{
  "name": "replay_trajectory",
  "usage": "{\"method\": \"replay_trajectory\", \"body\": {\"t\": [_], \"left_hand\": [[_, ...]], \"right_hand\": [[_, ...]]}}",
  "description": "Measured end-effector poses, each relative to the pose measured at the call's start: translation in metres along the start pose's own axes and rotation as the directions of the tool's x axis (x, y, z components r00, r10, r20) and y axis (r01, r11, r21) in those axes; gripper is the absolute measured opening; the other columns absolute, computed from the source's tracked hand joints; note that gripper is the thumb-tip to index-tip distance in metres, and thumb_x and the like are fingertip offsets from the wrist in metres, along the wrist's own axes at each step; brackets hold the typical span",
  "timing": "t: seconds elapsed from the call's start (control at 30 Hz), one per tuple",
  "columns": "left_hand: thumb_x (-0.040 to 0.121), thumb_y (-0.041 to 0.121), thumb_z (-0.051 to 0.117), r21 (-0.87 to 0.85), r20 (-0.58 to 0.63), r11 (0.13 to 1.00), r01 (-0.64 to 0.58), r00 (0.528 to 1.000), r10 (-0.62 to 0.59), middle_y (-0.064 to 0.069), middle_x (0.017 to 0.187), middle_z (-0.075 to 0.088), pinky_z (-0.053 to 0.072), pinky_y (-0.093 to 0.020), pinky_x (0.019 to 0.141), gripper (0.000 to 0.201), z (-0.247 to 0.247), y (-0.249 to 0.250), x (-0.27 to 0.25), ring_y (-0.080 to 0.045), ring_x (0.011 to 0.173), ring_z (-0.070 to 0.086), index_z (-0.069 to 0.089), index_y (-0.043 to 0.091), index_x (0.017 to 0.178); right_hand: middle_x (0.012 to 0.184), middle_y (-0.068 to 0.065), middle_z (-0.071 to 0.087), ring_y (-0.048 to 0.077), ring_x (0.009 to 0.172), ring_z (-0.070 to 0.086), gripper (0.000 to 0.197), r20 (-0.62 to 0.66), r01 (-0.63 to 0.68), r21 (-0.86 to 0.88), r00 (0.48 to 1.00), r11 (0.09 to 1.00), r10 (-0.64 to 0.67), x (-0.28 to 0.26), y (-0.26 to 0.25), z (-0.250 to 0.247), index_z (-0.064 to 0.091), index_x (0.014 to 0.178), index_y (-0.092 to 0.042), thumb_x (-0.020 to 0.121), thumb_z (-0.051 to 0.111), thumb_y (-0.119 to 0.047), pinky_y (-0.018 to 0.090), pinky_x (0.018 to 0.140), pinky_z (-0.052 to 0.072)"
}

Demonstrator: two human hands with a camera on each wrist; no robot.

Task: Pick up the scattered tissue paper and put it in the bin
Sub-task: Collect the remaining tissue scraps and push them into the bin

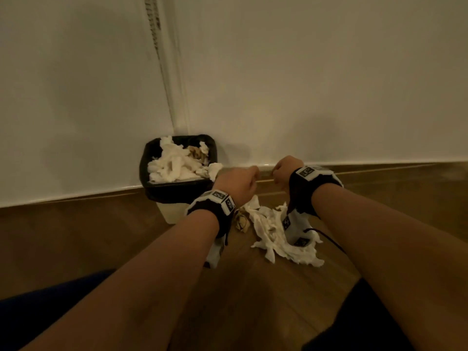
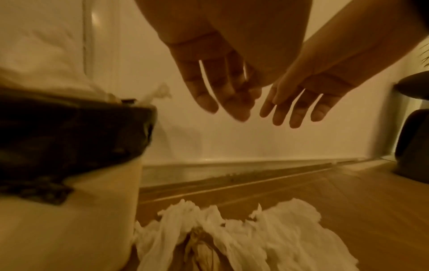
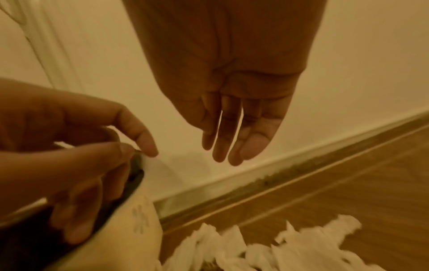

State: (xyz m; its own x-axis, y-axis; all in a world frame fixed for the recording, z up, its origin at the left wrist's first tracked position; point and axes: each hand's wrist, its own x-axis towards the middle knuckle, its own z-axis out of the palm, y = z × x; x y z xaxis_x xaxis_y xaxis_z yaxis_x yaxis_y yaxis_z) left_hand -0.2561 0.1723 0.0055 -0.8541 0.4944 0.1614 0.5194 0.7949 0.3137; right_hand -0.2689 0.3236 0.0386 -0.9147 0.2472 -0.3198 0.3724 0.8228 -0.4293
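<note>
Fingers [image 2: 234,102] of the left hand [image 1: 236,183] are seen loosely extended and downturned, nothing held; those of the right hand [image 1: 285,173] hang straight and relaxed likewise, palm empty. Both hands are held above the floor [image 1: 101,236], just right of the bin [image 1: 174,192] and apart from each other. A heap of tissue paper [image 1: 276,236] is spread on the floor below the hands, near the bin's right side; a brownish crumpled scrap, possibly paper, is lodged within it. More tissue is piled inside the black-lined bin, set against the far wall [image 1: 329,84].
</note>
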Motion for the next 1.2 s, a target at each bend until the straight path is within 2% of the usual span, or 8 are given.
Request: {"method": "replay_trajectory", "body": {"t": [0.17,0.3,0.4,0.53,0.7,0.83,1.0,1.2], "left_hand": [[0.092,0.016,0.043,-0.018,0.322,0.968,0.249,0.918,-0.231,-0.005,0.125,0.055,0.048,-0.039,0.088,0.027,0.067,-0.019,0.011,-0.026,0.112,0.054,0.053,0.022,0.116],[0.090,0.009,0.051,0.021,0.395,0.932,0.363,0.853,-0.341,-0.013,0.141,0.037,0.044,-0.041,0.099,0.046,0.110,-0.043,0.006,-0.032,0.125,0.043,0.039,0.014,0.135],[0.093,0.001,0.043,0.091,0.448,0.933,0.349,0.822,-0.351,-0.015,0.153,0.015,0.035,-0.043,0.108,0.056,0.133,-0.059,0.006,-0.034,0.137,0.027,0.024,0.011,0.144],[0.093,-0.006,0.041,0.168,0.469,0.918,0.360,0.790,-0.395,-0.006,0.157,-0.012,0.021,-0.045,0.115,0.071,0.160,-0.079,0.008,-0.033,0.145,-0.004,0.008,0.021,0.150],[0.096,0.004,0.043,0.199,0.564,0.905,0.375,0.712,-0.419,-0.007,0.155,-0.022,0.016,-0.052,0.115,0.072,0.168,-0.101,0.012,-0.035,0.144,-0.013,0.002,0.029,0.150],[0.097,0.013,0.042,0.241,0.552,0.915,0.323,0.730,-0.403,-0.017,0.156,-0.003,0.019,-0.049,0.115,0.060,0.171,-0.105,0.009,-0.040,0.142,0.008,0.014,0.015,0.150],[0.098,0.007,0.037,0.335,0.598,0.895,0.295,0.668,-0.444,-0.019,0.151,0.010,0.026,-0.047,0.112,0.051,0.179,-0.093,-0.002,-0.041,0.139,0.015,0.020,0.001,0.146],[0.091,0.004,0.050,0.220,0.551,0.913,0.344,0.728,-0.408,-0.019,0.131,0.045,0.042,-0.040,0.094,0.042,0.172,-0.089,-0.017,-0.035,0.118,0.048,0.038,0.003,0.132]], "right_hand": [[0.105,0.013,0.068,0.028,0.091,0.067,0.026,0.200,-0.057,0.046,0.979,0.997,0.047,0.014,0.048,0.057,0.066,0.110,-0.006,0.090,0.054,-0.018,0.042,0.082,0.056],[0.123,0.008,0.061,0.028,0.108,0.060,0.030,0.326,0.073,-0.111,0.945,0.991,-0.033,0.027,0.052,0.119,0.066,0.117,-0.016,0.093,0.048,-0.017,0.039,0.095,0.049],[0.139,0.011,0.048,0.029,0.125,0.047,0.038,0.335,0.191,-0.137,0.932,0.972,-0.136,0.030,0.050,0.155,0.051,0.133,-0.012,0.096,0.044,-0.020,0.036,0.103,0.040],[0.141,0.015,0.041,0.033,0.122,0.046,0.038,0.336,0.256,-0.194,0.924,0.947,-0.181,0.046,0.045,0.188,0.046,0.135,-0.010,0.099,0.040,-0.022,0.037,0.101,0.039],[0.154,0.007,0.017,0.036,0.136,0.024,0.046,0.359,0.283,-0.225,0.914,0.932,-0.191,0.065,0.054,0.216,0.039,0.141,-0.021,0.095,0.045,-0.020,0.045,0.112,0.026],[0.149,0.008,0.027,0.036,0.133,0.027,0.044,0.381,0.279,-0.228,0.907,0.933,-0.178,0.071,0.059,0.227,0.048,0.135,-0.024,0.091,0.049,-0.029,0.041,0.111,0.026],[0.144,0.011,0.029,0.038,0.128,0.029,0.040,0.356,0.278,-0.270,0.918,0.922,-0.173,0.060,0.063,0.232,0.050,0.131,-0.016,0.091,0.046,-0.018,0.044,0.107,0.031],[0.139,0.015,0.039,0.034,0.124,0.043,0.033,0.334,0.257,-0.173,0.923,0.951,-0.188,0.045,0.064,0.217,0.057,0.123,-0.009,0.090,0.054,-0.015,0.036,0.100,0.038]]}}
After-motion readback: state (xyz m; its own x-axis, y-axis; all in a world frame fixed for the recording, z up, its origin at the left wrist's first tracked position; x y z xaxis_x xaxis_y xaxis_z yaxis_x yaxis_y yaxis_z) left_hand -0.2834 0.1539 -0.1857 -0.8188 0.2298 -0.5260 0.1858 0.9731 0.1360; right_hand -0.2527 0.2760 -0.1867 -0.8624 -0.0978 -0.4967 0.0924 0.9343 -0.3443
